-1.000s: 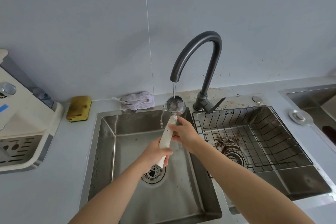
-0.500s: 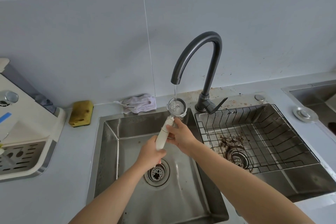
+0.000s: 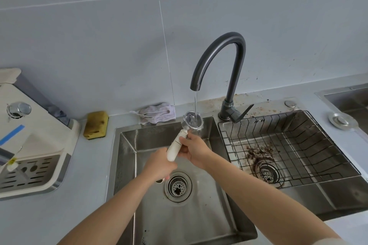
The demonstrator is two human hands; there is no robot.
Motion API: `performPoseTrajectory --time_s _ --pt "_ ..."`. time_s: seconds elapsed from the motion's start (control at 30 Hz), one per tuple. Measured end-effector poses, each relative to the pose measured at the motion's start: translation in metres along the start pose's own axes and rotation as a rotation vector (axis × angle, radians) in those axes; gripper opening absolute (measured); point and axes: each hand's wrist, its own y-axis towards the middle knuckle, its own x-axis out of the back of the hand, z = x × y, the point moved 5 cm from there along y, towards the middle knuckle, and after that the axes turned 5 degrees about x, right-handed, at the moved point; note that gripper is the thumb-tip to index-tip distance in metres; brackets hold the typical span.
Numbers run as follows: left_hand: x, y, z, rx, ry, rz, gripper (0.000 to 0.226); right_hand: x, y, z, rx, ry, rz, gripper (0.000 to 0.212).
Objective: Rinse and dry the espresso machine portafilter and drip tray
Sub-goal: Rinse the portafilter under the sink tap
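The portafilter (image 3: 175,147) has a white handle and a round metal basket, held over the left sink basin (image 3: 127,145). Its basket sits under a thin stream of water from the dark curved faucet (image 3: 235,69). My left hand (image 3: 159,167) grips the lower end of the handle. My right hand (image 3: 196,150) holds the handle's upper part just below the basket. The drip tray (image 3: 29,171), a slotted metal grille, sits in the cream espresso machine (image 3: 35,141) at the left on the counter.
A yellow sponge (image 3: 96,124) and a crumpled cloth (image 3: 156,113) lie behind the left basin. The right basin holds a wire rack (image 3: 298,145) with coffee grounds near its drain. A metal plug (image 3: 343,121) lies on the counter at the right.
The view has shifted a little. Both hands still hold the portafilter under the running water, with the basket tilted slightly differently.
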Motion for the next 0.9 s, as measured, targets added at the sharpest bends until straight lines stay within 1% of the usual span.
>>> performPoseTrajectory --time_s 0.1,0.17,0.27,0.4,0.47,0.6,0.67,0.73,0.83,0.9 --pt "0.002 -0.001 0.000 0.035 -0.007 0.066 0.018 0.000 0.000 -0.003 -0.021 0.016 -0.020 0.033" --pt "0.003 -0.002 -0.001 0.059 -0.045 0.118 0.023 0.001 -0.001 -0.005 -0.038 0.017 -0.036 0.029" --pt "0.004 -0.005 -0.005 0.077 -0.085 0.227 0.036 0.002 -0.005 -0.007 -0.079 0.007 -0.043 0.012" --pt "0.002 -0.005 -0.004 0.107 -0.122 0.306 0.042 0.008 -0.007 -0.007 -0.099 0.003 -0.092 0.012" --pt "-0.001 -0.008 -0.006 0.105 -0.156 0.343 0.041 0.011 -0.008 -0.006 -0.096 -0.028 -0.111 0.006" --pt "-0.008 -0.010 -0.010 0.112 -0.289 0.415 0.023 0.020 -0.011 0.000 -0.073 -0.120 -0.151 0.021" --pt "-0.013 -0.009 -0.009 0.122 -0.360 0.437 0.018 0.023 -0.012 0.003 -0.053 -0.158 -0.166 0.029" --pt "-0.020 -0.007 -0.008 0.122 -0.427 0.454 0.023 0.028 -0.013 0.006 -0.031 -0.195 -0.184 0.033" --pt "-0.028 -0.005 -0.009 0.110 -0.502 0.475 0.035 0.033 -0.016 0.012 -0.010 -0.271 -0.216 0.030" --pt "-0.032 -0.005 -0.011 0.101 -0.552 0.504 0.034 0.037 -0.017 0.015 0.013 -0.314 -0.231 0.029"
